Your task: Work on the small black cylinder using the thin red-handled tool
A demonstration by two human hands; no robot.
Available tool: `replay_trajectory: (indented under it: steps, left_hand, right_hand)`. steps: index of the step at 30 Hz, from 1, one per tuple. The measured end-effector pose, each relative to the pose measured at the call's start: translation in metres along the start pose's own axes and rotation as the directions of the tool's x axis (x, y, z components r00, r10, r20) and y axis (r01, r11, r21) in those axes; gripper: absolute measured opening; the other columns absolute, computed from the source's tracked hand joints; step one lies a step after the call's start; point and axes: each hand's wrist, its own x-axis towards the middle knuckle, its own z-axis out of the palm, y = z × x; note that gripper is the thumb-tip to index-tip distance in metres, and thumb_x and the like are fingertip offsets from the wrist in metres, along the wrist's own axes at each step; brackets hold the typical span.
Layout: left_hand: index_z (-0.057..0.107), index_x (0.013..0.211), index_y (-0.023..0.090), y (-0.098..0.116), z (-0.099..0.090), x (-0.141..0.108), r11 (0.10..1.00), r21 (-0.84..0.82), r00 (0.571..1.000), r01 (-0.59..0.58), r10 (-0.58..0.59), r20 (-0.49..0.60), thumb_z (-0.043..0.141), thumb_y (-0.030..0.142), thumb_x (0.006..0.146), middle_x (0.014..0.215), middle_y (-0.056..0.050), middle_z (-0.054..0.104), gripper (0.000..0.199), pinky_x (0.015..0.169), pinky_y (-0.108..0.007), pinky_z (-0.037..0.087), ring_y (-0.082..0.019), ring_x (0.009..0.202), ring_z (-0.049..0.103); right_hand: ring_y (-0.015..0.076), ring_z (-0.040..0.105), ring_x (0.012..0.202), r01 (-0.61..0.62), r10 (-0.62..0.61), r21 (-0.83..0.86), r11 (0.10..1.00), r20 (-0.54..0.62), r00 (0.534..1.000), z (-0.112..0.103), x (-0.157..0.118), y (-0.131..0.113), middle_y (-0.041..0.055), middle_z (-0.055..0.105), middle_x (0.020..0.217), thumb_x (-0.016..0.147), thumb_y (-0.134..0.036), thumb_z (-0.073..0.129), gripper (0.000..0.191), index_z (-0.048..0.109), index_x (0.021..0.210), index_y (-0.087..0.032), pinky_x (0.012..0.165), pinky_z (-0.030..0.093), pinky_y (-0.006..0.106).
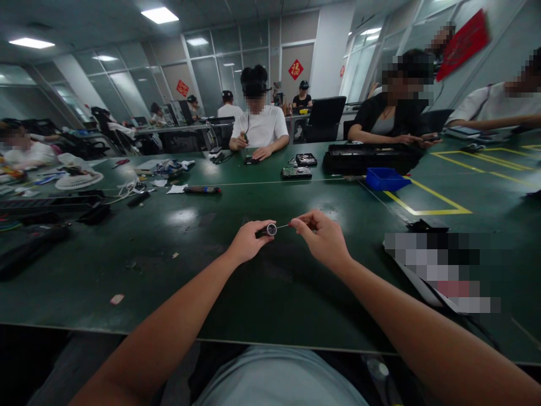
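Note:
My left hand (249,241) grips a small dark cylindrical part (271,229) with a silvery round end turned toward me. From the right, my right hand (322,237) pinches a thin screwdriver (284,226) with a reddish handle mostly covered by the fingers. Its metal shaft points left and reaches the side of the cylindrical part; whether the tip sits in a screw is too small to tell. Both hands are held above the green table (236,304), near its middle.
Beyond my hands lie a dark tool (202,190), opened drives (297,172), a long black casing (367,159) and a blue tray (385,179). Cables and parts (131,187) clutter the left. A pixelated flat item (435,273) lies right. A person (261,127) works opposite.

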Motion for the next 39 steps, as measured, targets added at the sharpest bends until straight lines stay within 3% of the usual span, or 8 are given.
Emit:
replay_trajectory:
  steps: [5, 14, 20, 27, 32, 39]
  left_hand:
    - [0.064, 0.128, 0.026, 0.0031, -0.0021, -0.0006, 0.999, 0.040, 1.000, -0.005, 0.004, 0.005, 0.070, 0.024, 0.085, 0.121, -0.006, 0.069, 0.043, 0.103, -0.044, 0.043, -0.025, 0.112, 0.061]
    - [0.064, 0.128, 0.028, -0.0004, -0.0008, -0.0002, 0.997, 0.081, 1.000, -0.019, 0.018, 0.014, 0.070, 0.027, 0.086, 0.114, -0.004, 0.070, 0.043, 0.097, -0.041, 0.043, -0.023, 0.104, 0.062]
    - [0.064, 0.128, 0.027, 0.0014, -0.0016, -0.0004, 0.996, 0.084, 1.000, -0.004, 0.003, 0.014, 0.069, 0.028, 0.086, 0.114, -0.005, 0.070, 0.043, 0.096, -0.040, 0.043, -0.024, 0.104, 0.061]
    - [0.064, 0.127, 0.028, 0.0038, -0.0022, -0.0006, 0.997, 0.082, 1.000, 0.006, -0.008, 0.023, 0.069, 0.027, 0.085, 0.114, -0.005, 0.070, 0.042, 0.097, -0.041, 0.043, -0.024, 0.104, 0.062]
    - [0.065, 0.126, 0.027, 0.0034, -0.0015, -0.0005, 0.997, 0.073, 1.000, 0.003, -0.004, 0.017, 0.070, 0.027, 0.085, 0.116, -0.006, 0.069, 0.041, 0.097, -0.042, 0.044, -0.025, 0.106, 0.062]
    - [0.065, 0.126, 0.027, 0.0008, -0.0015, -0.0002, 0.998, 0.061, 1.000, -0.004, 0.003, 0.014, 0.070, 0.026, 0.085, 0.116, -0.005, 0.069, 0.041, 0.098, -0.041, 0.044, -0.023, 0.105, 0.062]
  right_hand:
    - [0.0124, 0.046, 0.050, 0.002, -0.005, -0.082, 0.997, -0.031, 1.000, -0.0008, -0.0003, -0.0028, -0.0019, 0.056, 0.056, 0.085, -0.051, 0.065, 0.035, 0.058, 0.067, -0.022, 0.050, 0.035, 0.028]
    - [0.0188, 0.066, 0.070, 0.039, -0.039, 0.024, 0.999, 0.020, 0.999, 0.0016, -0.0013, 0.0010, 0.0039, 0.071, 0.079, 0.088, -0.040, 0.063, 0.020, 0.064, 0.093, -0.021, 0.061, 0.047, 0.031]
    - [0.0210, 0.069, 0.081, 0.053, -0.054, 0.012, 0.999, 0.083, 0.995, -0.0007, -0.0005, 0.0001, 0.0053, 0.073, 0.090, 0.089, -0.033, 0.058, 0.016, 0.065, 0.098, -0.022, 0.069, 0.051, 0.034]
    - [0.0168, 0.058, 0.052, -0.048, 0.050, -0.020, 0.999, 0.107, 0.993, -0.0009, 0.0018, -0.0028, -0.0008, 0.061, 0.059, 0.095, -0.044, 0.047, 0.031, 0.068, 0.097, -0.021, 0.053, 0.042, 0.030]
    - [0.0179, 0.061, 0.061, 0.002, -0.001, -0.017, 1.000, 0.075, 0.997, -0.0001, 0.0014, -0.0003, 0.0011, 0.065, 0.070, 0.093, -0.036, 0.049, 0.030, 0.062, 0.116, -0.021, 0.059, 0.044, 0.031]
    - [0.0177, 0.059, 0.062, 0.008, -0.006, -0.020, 1.000, 0.117, 0.993, -0.0002, 0.0002, 0.0012, 0.0013, 0.063, 0.070, 0.099, -0.041, 0.040, 0.032, 0.064, 0.105, -0.021, 0.061, 0.043, 0.032]
